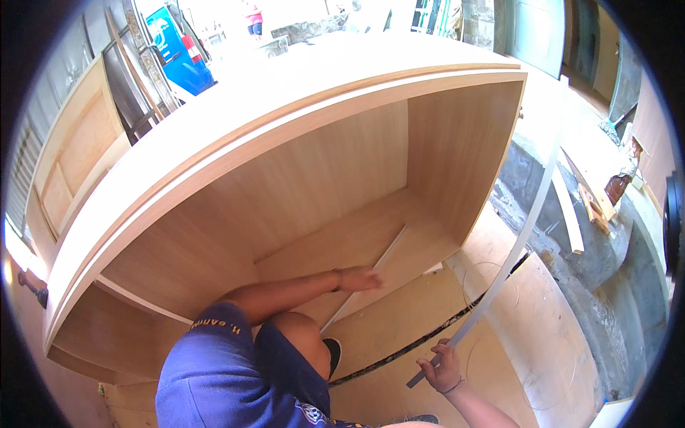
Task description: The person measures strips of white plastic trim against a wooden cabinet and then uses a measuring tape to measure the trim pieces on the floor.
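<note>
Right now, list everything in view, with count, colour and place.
Wooden cabinet: 1, light brown, centre, open side facing the camera
Long strip: 1, pale grey, slanting up at right
Thin strip: 1, whitish, slanting across the cabinet's lower opening
Flat boards: several, pale tan, lower right
Wood offcuts: several, pale to orange-brown, right
Panelled wooden door: 1, tan, far left
Blue vehicle: 1, upper left
Distant person: 1, pink top, top edge
Sleeve: 1, navy, lower left
Shoes: 2, dark, bottom
Hands: 2, bare; left hand over the thin strip, grip unclear; right hand gripping the long strip
</note>
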The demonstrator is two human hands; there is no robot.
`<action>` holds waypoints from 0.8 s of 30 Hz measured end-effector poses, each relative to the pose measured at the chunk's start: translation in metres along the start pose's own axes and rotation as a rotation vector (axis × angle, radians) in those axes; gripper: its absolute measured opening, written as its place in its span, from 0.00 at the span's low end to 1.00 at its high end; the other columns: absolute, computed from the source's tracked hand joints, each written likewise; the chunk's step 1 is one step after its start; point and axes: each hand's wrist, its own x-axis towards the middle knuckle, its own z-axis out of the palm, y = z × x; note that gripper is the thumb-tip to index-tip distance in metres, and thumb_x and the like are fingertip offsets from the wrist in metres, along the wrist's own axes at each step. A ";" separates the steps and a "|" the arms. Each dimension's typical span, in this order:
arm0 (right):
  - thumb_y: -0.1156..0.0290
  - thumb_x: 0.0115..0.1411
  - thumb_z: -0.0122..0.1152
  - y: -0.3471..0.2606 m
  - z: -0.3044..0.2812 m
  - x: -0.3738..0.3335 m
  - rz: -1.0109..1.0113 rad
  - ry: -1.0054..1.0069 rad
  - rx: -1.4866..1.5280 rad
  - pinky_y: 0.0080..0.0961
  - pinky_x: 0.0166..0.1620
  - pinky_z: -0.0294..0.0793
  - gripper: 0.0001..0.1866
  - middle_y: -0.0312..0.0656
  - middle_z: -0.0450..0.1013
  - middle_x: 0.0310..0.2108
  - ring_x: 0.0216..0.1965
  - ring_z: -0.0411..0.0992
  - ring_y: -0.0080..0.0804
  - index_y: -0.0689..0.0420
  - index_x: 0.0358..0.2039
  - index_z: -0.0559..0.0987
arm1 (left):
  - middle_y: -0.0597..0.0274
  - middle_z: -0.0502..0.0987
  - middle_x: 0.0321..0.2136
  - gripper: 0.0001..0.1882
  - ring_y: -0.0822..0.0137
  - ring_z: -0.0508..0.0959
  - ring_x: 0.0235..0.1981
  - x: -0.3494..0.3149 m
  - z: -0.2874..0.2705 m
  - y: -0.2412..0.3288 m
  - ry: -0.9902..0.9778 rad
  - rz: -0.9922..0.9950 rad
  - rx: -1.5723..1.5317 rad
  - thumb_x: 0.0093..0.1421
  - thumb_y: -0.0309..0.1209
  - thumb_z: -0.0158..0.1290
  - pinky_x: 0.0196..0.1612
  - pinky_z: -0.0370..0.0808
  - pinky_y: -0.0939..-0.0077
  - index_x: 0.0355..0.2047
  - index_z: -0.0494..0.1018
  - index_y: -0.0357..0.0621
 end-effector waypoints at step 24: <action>0.66 0.51 0.58 0.027 0.019 -0.030 0.374 -0.488 -0.099 0.38 0.46 0.69 0.26 0.52 0.58 0.51 0.46 0.65 0.51 0.55 0.51 0.64 | 0.50 0.73 0.31 0.15 0.49 0.73 0.32 0.052 0.007 0.041 0.602 0.546 0.346 0.59 0.38 0.44 0.35 0.71 0.62 0.43 0.66 0.42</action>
